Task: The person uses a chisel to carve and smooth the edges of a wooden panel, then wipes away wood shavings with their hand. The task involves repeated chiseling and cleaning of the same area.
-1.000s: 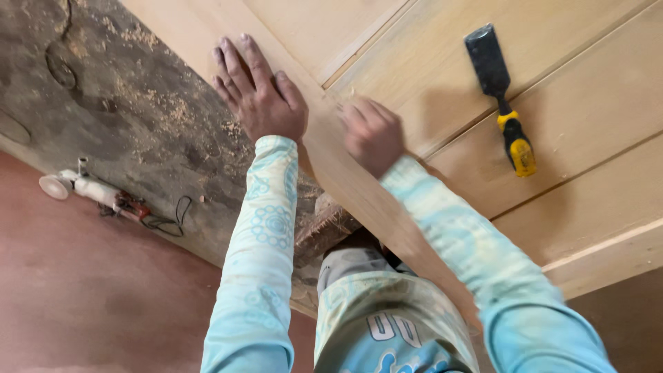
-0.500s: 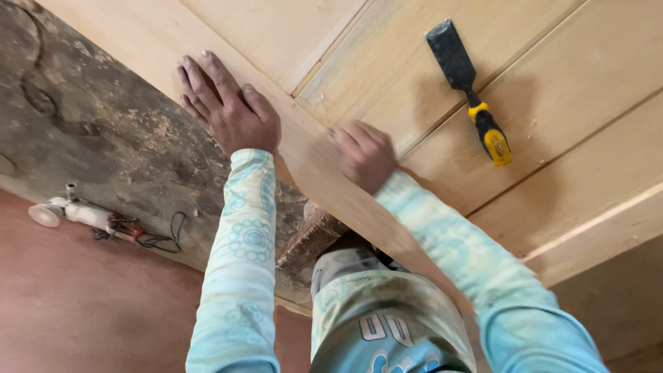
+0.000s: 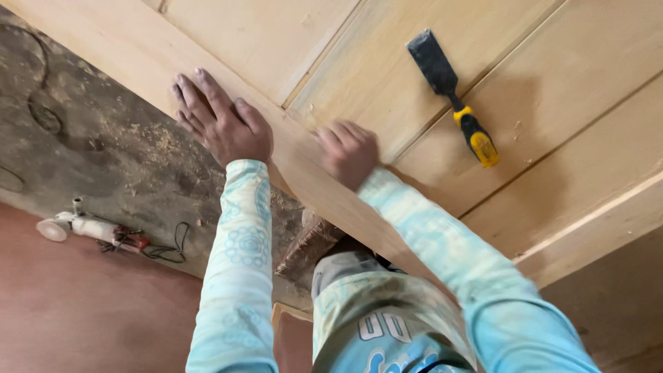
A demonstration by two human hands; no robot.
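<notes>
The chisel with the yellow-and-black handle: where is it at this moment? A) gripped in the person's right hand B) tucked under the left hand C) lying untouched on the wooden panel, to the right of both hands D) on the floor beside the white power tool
C: the chisel lies alone on the wooden panel, clear of the right hand and the left hand, both of which rest on the wooden frame rail.

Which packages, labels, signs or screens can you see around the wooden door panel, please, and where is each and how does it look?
No packages, signs or screens are in view.
Printed marking: on the person's shirt at the bottom centre, large white characters on pale blue-green cloth, partly cut off.
Nearby, unlabelled: chisel with a black blade and yellow handle, lying on the wooden panel.
</notes>
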